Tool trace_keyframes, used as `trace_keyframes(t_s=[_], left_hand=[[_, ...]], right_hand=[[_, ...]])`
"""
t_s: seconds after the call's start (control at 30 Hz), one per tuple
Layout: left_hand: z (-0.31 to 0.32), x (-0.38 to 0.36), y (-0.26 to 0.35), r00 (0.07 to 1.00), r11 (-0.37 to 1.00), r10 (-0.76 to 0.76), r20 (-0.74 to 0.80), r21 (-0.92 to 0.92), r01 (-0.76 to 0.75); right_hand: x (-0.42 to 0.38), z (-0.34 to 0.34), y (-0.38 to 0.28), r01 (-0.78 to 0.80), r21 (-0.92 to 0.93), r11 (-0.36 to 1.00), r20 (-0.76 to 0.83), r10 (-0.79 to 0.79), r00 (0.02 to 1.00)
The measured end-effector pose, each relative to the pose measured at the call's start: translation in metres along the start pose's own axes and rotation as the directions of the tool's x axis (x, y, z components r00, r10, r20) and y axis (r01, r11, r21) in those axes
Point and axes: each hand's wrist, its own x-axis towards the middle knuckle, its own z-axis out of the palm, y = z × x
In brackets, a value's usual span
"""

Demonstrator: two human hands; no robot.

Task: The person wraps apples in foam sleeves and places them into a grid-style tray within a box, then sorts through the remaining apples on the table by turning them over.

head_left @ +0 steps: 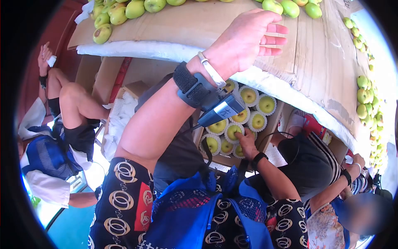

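My left hand (253, 41) reaches over the cardboard-covered table (199, 29), fingers stretched out and apart, with nothing seen in it. Several loose green apples (272, 6) lie just beyond it. Below the table edge is a box (271, 128) of yellow-green apples, each sitting in a white foam net. Down in this box my right hand (248, 145) has its thumb and fingers on one netted apple (233, 132), which stays among the others. Part of the box is hidden behind my left forearm and the small device strapped to my wrist (222, 111).
More apples are piled along the table's far left (120, 14) and right side (367, 99). White foam nets (122, 114) lie in a carton at left. One person (54, 153) sits on the left holding something white; another person (331, 207) works close on my right.
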Motion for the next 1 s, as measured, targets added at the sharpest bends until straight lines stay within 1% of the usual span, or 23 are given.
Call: trace_keyframes(t_s=[0.07, 0.1, 0.17, 0.27, 0.4, 0.47, 0.5, 0.57, 0.6, 0.67, 0.8, 0.87, 1.0], left_hand=[[0.000, -0.001, -0.001, 1.000, 1.000, -0.011, 0.024, 0.017, 0.010], [0.000, -0.001, -0.002, 1.000, 1.000, -0.011, 0.026, 0.015, 0.011], [-0.001, 0.000, -0.004, 1.000, 1.000, 0.002, 0.029, 0.017, -0.002], [-0.002, 0.003, -0.005, 1.000, 1.000, -0.013, 0.028, 0.010, 0.012], [0.000, 0.002, -0.004, 0.999, 1.000, -0.018, 0.031, 0.013, 0.018], [-0.001, 0.002, -0.002, 0.999, 0.999, -0.033, 0.015, 0.022, 0.033], [-0.003, 0.002, -0.002, 0.999, 0.999, -0.035, 0.012, 0.025, 0.035], [-0.005, 0.003, -0.006, 0.999, 1.000, 0.009, 0.047, 0.011, -0.010], [-0.003, 0.003, -0.007, 0.999, 1.000, 0.006, 0.051, 0.008, -0.006], [-0.001, 0.002, -0.005, 1.000, 1.000, -0.008, 0.025, 0.013, 0.008], [-0.001, 0.004, -0.006, 0.999, 0.999, -0.022, 0.025, 0.030, 0.021], [-0.002, 0.004, -0.005, 0.999, 1.000, -0.003, 0.042, 0.018, 0.002], [-0.003, 0.006, -0.003, 1.000, 1.000, -0.005, 0.002, -0.001, 0.005]], right_hand=[[0.000, -0.002, 0.005, 0.065, -0.149, 0.987, -0.012, -0.067, 0.998], [0.001, -0.004, 0.007, 0.063, -0.150, 0.987, -0.015, -0.067, 0.998], [0.002, -0.009, 0.009, 0.128, -0.377, 0.917, -0.005, -0.141, 0.990], [-0.002, -0.006, 0.001, 0.100, -0.433, 0.896, -0.015, -0.118, 0.993], [-0.002, -0.009, 0.003, 0.074, -0.455, 0.887, -0.042, -0.104, 0.994], [0.002, -0.010, 0.014, 0.112, -0.388, 0.915, -0.006, -0.124, 0.992], [0.003, -0.009, 0.015, 0.112, -0.386, 0.916, -0.004, -0.122, 0.992], [0.002, -0.013, 0.018, 0.112, -0.395, 0.912, -0.035, -0.136, 0.990], [-0.001, -0.014, 0.014, 0.108, -0.394, 0.913, -0.041, -0.134, 0.990], [-0.004, -0.012, 0.005, 0.054, -0.470, 0.881, -0.056, -0.091, 0.994], [-0.016, -0.012, -0.010, 0.045, -0.487, 0.872, -0.097, -0.105, 0.990], [-0.020, -0.010, -0.018, -0.036, -0.437, 0.899, -0.135, -0.026, 0.991], [-0.011, -0.020, -0.013, -0.048, -0.415, 0.908, -0.170, -0.026, 0.985]])
